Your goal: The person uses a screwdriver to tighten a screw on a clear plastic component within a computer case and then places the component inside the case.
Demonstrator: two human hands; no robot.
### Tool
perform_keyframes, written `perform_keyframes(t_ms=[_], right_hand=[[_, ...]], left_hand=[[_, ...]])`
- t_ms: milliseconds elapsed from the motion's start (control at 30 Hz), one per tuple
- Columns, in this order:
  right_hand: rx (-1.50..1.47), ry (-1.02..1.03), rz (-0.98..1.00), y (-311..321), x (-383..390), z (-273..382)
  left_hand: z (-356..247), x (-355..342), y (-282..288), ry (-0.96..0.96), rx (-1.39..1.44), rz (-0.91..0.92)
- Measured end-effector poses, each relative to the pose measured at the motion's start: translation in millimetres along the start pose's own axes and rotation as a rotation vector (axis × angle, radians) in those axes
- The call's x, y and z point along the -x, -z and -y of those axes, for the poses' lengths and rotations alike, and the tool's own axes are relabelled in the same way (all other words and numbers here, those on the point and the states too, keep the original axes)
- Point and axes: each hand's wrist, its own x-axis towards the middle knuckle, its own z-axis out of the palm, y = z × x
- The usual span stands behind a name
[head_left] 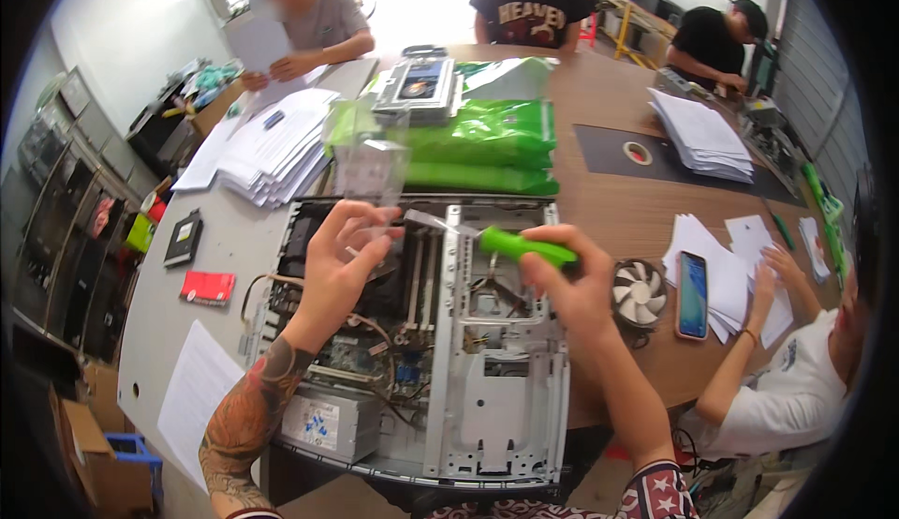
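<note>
My right hand (pixel 576 275) is wrapped round the green handle of a screwdriver (pixel 524 244). Its pale shaft points left, toward my other hand, and its tip is blurred. In my left hand (pixel 342 257), the fingers are curled together on a clear plastic package (pixel 375 163) that rises above them. Both hands are over an open computer case (pixel 501 397) lying flat on the table. Inside it are a circuit board (pixel 361 360), cables, metal drive bays and a silver power supply (pixel 328 425) at the near left.
Green plastic packs (pixel 478 144) lie behind the case, with a metal drive (pixel 417 88) on top. Paper stacks (pixel 276 144) are at far left. A fan (pixel 639 292) and a phone (pixel 692 294) lie right. A co-worker's hand (pixel 782 271) rests near papers; several other people are around the table.
</note>
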Motion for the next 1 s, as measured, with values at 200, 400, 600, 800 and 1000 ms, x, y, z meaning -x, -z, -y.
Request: perform_keyframes(t_ms=[200,400,600,800,1000], right_hand=[[-0.071,0.137,-0.011,2.0,4.6,-12.2],[0.033,0.170,-0.008,0.9,3.8,-10.3],[0.032,0.205,0.011,4.0,3.8,-6.5],[0.046,0.257,0.009,1.2,2.6,-8.0],[0.078,0.314,0.020,6.9,1.5,-8.5]], left_hand=[[-8.5,-4.3,3.6,0.158,0.191,0.061],[-4.7,-4.7,4.2,0.160,0.161,0.060],[-7.8,-2.6,-4.6,0.104,0.049,0.062],[-8.8,-1.8,-4.3,0.119,0.061,0.053],[-6.2,-3.2,-9.1,0.122,0.043,0.045]])
